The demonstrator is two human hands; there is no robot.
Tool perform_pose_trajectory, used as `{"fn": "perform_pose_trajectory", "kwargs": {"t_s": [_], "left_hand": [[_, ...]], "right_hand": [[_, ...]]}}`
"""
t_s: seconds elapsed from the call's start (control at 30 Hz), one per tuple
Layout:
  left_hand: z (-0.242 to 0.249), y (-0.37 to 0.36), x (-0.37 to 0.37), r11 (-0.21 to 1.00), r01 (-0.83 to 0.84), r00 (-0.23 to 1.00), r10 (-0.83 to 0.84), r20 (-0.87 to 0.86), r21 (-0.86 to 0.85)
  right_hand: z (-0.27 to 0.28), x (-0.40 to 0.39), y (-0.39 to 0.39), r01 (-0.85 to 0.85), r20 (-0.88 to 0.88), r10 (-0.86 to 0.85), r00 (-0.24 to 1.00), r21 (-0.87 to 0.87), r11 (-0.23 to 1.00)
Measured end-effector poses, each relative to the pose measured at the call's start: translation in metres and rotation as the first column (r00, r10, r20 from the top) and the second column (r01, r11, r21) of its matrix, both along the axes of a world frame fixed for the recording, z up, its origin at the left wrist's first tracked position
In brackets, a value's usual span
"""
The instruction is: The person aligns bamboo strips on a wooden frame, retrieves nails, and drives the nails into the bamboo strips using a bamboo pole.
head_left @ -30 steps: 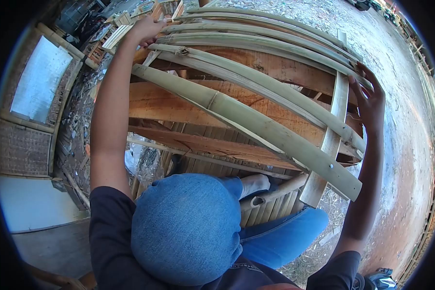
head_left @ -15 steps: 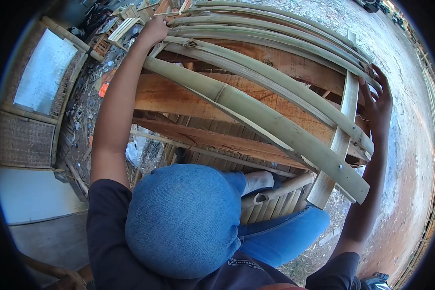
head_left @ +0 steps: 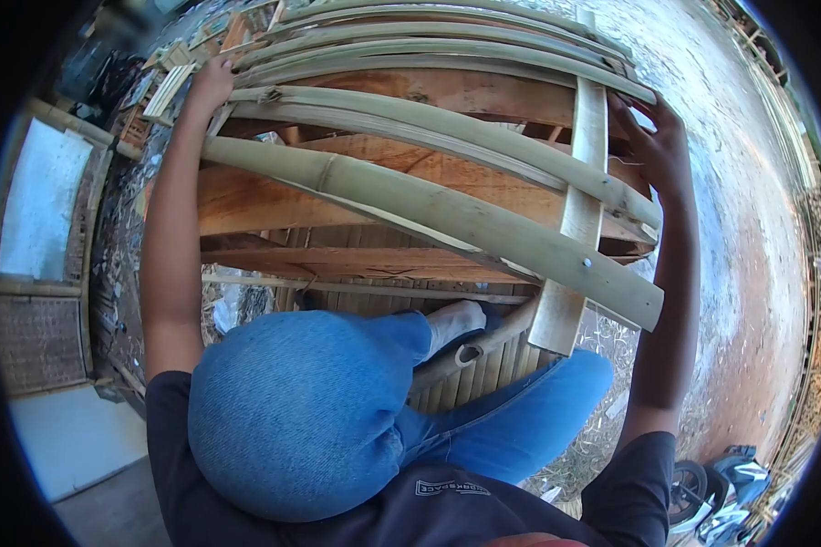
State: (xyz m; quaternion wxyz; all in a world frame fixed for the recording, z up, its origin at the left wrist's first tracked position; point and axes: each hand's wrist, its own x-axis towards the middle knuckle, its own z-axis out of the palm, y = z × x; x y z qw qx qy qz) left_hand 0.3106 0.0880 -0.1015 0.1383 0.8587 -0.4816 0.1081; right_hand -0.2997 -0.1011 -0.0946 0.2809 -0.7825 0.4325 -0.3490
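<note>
Several long split bamboo strips (head_left: 337,173) lie side by side across wooden boards (head_left: 383,182), joined near their right ends to a flat crosspiece (head_left: 578,173). My left hand (head_left: 213,84) is closed around the left end of an upper strip. At the right ends of the upper strips is my right hand (head_left: 655,137), its fingers curled round the end of one strip, with the fingertips partly hidden beneath it. The nearest strip, wide and pale green, slants down to the right with a nail head near its end.
My bent knee (head_left: 296,410) in blue jeans is close below the strips. A slatted bamboo platform (head_left: 456,383) lies beneath. Woven panels (head_left: 41,337) stand at the left, small wooden frames (head_left: 169,91) at the upper left, and a motorcycle (head_left: 716,488) at the lower right.
The view has shifted, so the strips and both hands appear farther left. My right hand's fingers, more spread before, now curl round a strip end. My left hand keeps its hold.
</note>
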Motion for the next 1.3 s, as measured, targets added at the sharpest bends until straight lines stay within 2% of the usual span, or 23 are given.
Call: {"fn": "perform_pose_trajectory", "kwargs": {"t_s": [0.07, 0.1, 0.23, 0.47, 0.67, 0.7, 0.8, 0.9, 1.0, 1.1, 1.2, 1.3], "left_hand": [[0.004, -0.001, -0.006, 0.999, -0.035, 0.999, 0.035, -0.003, 0.013], [0.003, 0.001, -0.005, 0.998, -0.059, 0.998, 0.059, -0.002, 0.021], [0.000, 0.001, 0.004, 0.999, -0.022, 0.998, 0.021, -0.058, -0.027], [-0.009, 0.000, 0.021, 0.998, -0.037, 0.994, 0.032, -0.107, -0.043], [-0.009, 0.004, 0.023, 0.993, -0.112, 0.987, 0.106, -0.122, -0.040], [-0.009, 0.004, 0.024, 0.994, -0.109, 0.988, 0.104, -0.117, -0.032], [-0.007, 0.004, 0.025, 0.993, -0.115, 0.988, 0.113, -0.105, -0.014], [-0.006, 0.003, 0.023, 0.991, -0.135, 0.987, 0.134, -0.090, -0.011], [-0.009, 0.005, 0.028, 0.991, -0.131, 0.990, 0.130, -0.059, -0.020], [-0.005, 0.004, 0.023, 0.992, -0.126, 0.991, 0.126, -0.040, -0.001], [-0.007, 0.001, 0.028, 0.989, -0.145, 0.987, 0.145, -0.063, 0.010], [-0.007, 0.006, 0.027, 0.991, -0.130, 0.990, 0.128, -0.060, -0.033]], "right_hand": [[-0.010, -0.004, -0.011, -0.063, -0.013, 0.062, 0.998, -0.142, 0.988], [-0.009, -0.002, -0.008, -0.050, 0.033, 0.052, 0.998, -0.071, 0.996], [-0.005, -0.004, -0.008, -0.037, -0.060, 0.028, 0.998, -0.149, 0.988], [-0.009, -0.001, -0.008, -0.087, -0.019, 0.086, 0.996, -0.096, 0.992], [-0.016, -0.008, -0.014, -0.188, 0.268, 0.172, 0.948, 0.036, 0.981], [-0.009, -0.010, -0.009, -0.158, 0.129, 0.156, 0.979, 0.006, 0.987], [0.009, -0.003, 0.010, -0.093, 0.143, 0.094, 0.985, -0.007, 0.996], [0.011, -0.004, 0.011, 0.003, 0.129, -0.015, 0.992, 0.093, 0.996], [0.009, -0.005, 0.015, 0.132, 0.060, -0.132, 0.989, 0.007, 0.991], [0.018, -0.003, 0.025, 0.222, -0.026, -0.222, 0.975, 0.023, 0.975], [0.020, -0.005, 0.028, 0.233, -0.029, -0.233, 0.972, -0.001, 0.972], [0.019, -0.009, 0.033, 0.151, -0.022, -0.152, 0.988, -0.030, 0.988]]}}
